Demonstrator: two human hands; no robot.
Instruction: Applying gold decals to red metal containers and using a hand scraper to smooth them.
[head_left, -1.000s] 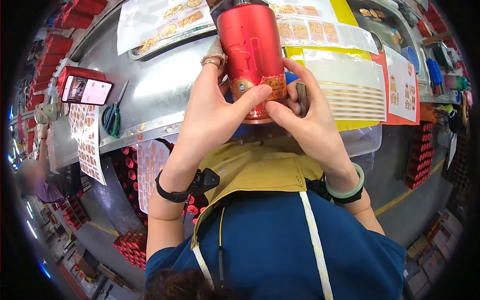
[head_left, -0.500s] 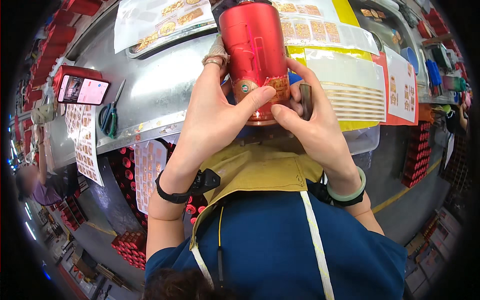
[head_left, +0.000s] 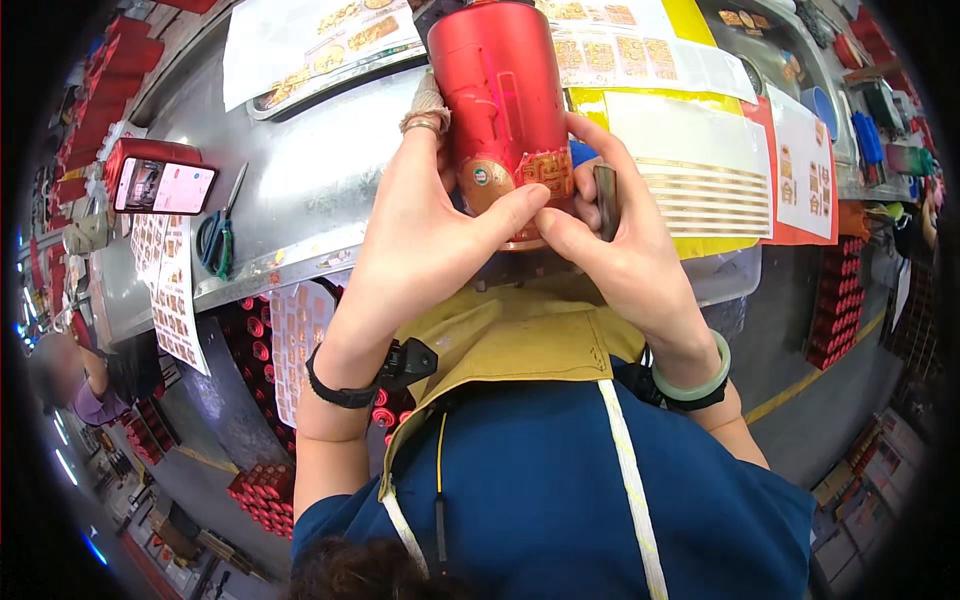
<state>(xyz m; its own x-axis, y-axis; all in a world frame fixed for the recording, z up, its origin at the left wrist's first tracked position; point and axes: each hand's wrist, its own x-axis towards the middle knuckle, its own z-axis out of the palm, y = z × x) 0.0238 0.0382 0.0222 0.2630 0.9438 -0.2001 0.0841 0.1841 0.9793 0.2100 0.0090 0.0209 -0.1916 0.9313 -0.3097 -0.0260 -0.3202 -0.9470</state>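
Note:
A matte red bottle is held between my two hands at the top middle, with its base toward me. Around its lower part are a round gold decal with a small green emblem and a gold-and-red patterned decal. My left hand grips the bottle's left side, thumb pressed at the decals; cloth or tape wraps one finger. My right hand curls at the right side, its thumb near the base. A small dark flat piece is tucked in its fingers; its kind is unclear.
On the metal table lie scissors, a phone propped on a red object, and decal sheets. Gold strips lie on yellow sheets at right. Stacked red bottles stand beyond; another person is at far left.
The view and bottle have shifted slightly left. My hands keep nearly the same hold, and the round gold decal shows a little more. The person at far left has moved an arm.

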